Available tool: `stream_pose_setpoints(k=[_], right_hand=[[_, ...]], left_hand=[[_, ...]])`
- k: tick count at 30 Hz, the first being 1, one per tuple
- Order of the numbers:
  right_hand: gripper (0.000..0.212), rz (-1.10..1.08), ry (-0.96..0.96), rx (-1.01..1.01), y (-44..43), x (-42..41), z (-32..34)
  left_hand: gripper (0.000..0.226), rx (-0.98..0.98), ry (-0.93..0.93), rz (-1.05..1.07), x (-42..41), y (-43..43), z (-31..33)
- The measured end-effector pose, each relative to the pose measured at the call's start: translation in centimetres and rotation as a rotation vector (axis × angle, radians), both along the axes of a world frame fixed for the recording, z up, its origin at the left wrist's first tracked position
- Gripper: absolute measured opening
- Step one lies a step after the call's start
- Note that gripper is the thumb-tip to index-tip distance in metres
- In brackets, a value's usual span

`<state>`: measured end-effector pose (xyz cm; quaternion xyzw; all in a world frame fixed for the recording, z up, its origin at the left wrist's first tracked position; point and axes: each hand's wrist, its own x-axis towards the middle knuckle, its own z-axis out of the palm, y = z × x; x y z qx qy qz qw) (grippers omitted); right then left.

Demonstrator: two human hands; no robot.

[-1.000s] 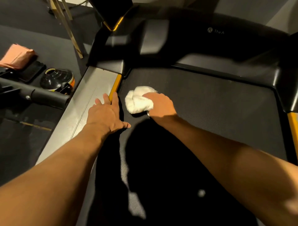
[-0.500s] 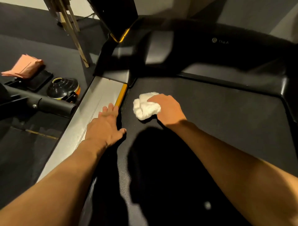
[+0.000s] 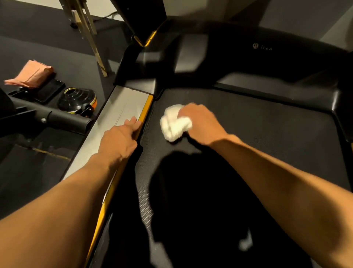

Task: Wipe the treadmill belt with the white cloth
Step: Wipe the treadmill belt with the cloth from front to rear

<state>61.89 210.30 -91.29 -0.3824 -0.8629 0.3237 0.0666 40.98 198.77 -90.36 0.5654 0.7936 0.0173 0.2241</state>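
Two hands apart — we see left hand (image 3: 118, 141) slid off treadmill belt (image 3: 257, 137) onto side rail (image 3: 126, 103) at 9 o'clock, flat, right hand (image 3: 202, 124) still gripping white cloth (image 3: 173, 126) — wiping likely continues.

floor: dark grey rubber matting (image 3: 47, 53), thin yellow line (image 3: 44, 152) across it | wall: pale strip (image 3: 28, 2) at top edge | leaning: light wooden slats (image 3: 91, 38) | floor, left: folded salmon-pink cloth (image 3: 30, 73) against flat black tray (image 3: 50, 90); black domed lid with orange rim (image 3: 76, 100) beside it; black cylindrical tube (image 3: 63, 119) nearer | light: dim, warm, hard shadows
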Motion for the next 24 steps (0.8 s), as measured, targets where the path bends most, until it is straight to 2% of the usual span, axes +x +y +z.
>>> stream_pose_setpoints(k=[2, 3, 6, 7, 9, 11, 12, 14, 16, 19, 21, 22, 24], right_hand=[[0.02, -0.163, -0.007, 0.049, 1.9, 0.1, -1.2], [0.028, -0.174, -0.025, 0.052, 1.5, -0.2, -1.0], [0.017, 0.124, -0.058, -0.07, -4.5, -1.4, -1.6], [0.018, 0.243, -0.108, -0.035, -6.9, -1.3, -1.5], [0.02, 0.35, 0.002, 0.062, -9.1, -0.7, -1.7], [0.016, 0.289, 0.024, -0.001, -7.2, -0.6, -1.9], [0.013, 0.176, 0.006, -0.022, -5.9, -0.8, -1.0], [0.024, -0.011, 0.044, 0.036, -3.5, -0.6, -1.2], [0.035, -0.047, -0.04, 0.156, -4.0, 0.1, -1.7], [0.021, 0.21, -0.056, 0.221, -9.2, 1.8, -2.0], [0.036, 0.371, 0.02, 0.271, -9.8, 2.0, -1.4], [0.041, 0.317, -0.007, 0.243, -8.4, 1.8, -1.2], [0.044, 0.036, 0.004, 0.229, -4.4, 1.6, -1.1]], left_hand=[[0.075, 0.016, -0.007, -0.015, -0.1, 0.1, 0.1], [0.074, 0.018, -0.002, -0.02, -0.2, 0.1, 0.2], [0.076, 0.017, 0.034, -0.038, 0.0, 0.1, 0.2], [0.078, 0.02, 0.04, -0.033, 0.0, 0.0, 0.1], [0.079, 0.039, 0.039, -0.021, -0.1, -0.1, -0.2], [0.078, 0.059, 0.043, -0.033, -0.3, -0.1, -0.4], [0.077, 0.062, 0.045, -0.042, -0.4, -0.1, -0.5], [0.077, 0.053, 0.042, -0.053, -0.5, -0.1, -0.7], [0.077, 0.036, 0.037, -0.052, -0.5, -0.3, -0.7], [0.079, 0.021, 0.047, -0.044, -0.2, -0.3, -0.6], [0.083, 0.022, 0.082, -0.053, 0.2, -0.3, -0.6], [0.083, 0.021, 0.1, -0.061, 0.2, -0.3, -0.7], [0.082, -0.016, 0.123, -0.085, 0.3, -0.4, -0.8]])
